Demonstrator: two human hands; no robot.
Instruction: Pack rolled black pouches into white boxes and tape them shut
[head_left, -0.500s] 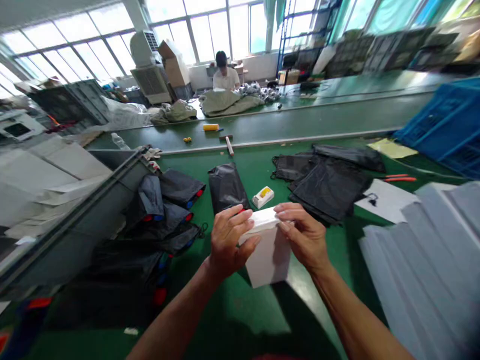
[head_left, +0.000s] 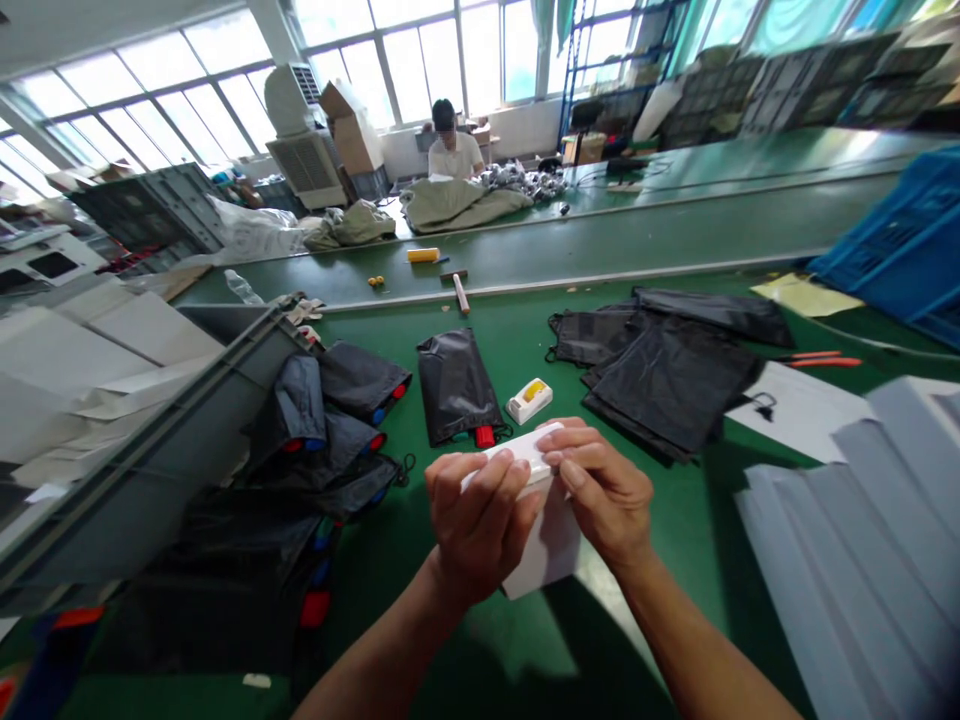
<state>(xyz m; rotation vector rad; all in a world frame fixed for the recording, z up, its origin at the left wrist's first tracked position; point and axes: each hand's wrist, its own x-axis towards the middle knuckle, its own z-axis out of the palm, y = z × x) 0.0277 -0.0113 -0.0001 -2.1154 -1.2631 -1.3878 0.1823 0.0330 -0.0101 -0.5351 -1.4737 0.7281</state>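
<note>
A white box [head_left: 541, 545] stands upright on the green table, its narrow end facing up. My left hand [head_left: 480, 515] curls round the box's upper left side, fingers bent over the top edge. On the right, my right hand [head_left: 604, 490] pinches the top edge with thumb and fingers. Just beyond the box lies a black drawstring pouch [head_left: 457, 385] with red and green ends poking out of its mouth. A small white and yellow device [head_left: 529, 400] rests beside that pouch.
Filled black pouches [head_left: 360, 380] lie at left by a grey crate [head_left: 187, 430] of white boxes. Flat black pouches [head_left: 667, 380] are stacked at right, near flattened white cartons [head_left: 862, 540], red-handled pliers [head_left: 825, 360] and a blue crate [head_left: 900, 250]. A person [head_left: 454, 150] sits far back.
My left fingers have curled from lying spread across the box top to bending round its edge. My right hand still pinches the edge. The black pouch's red end has come into view.
</note>
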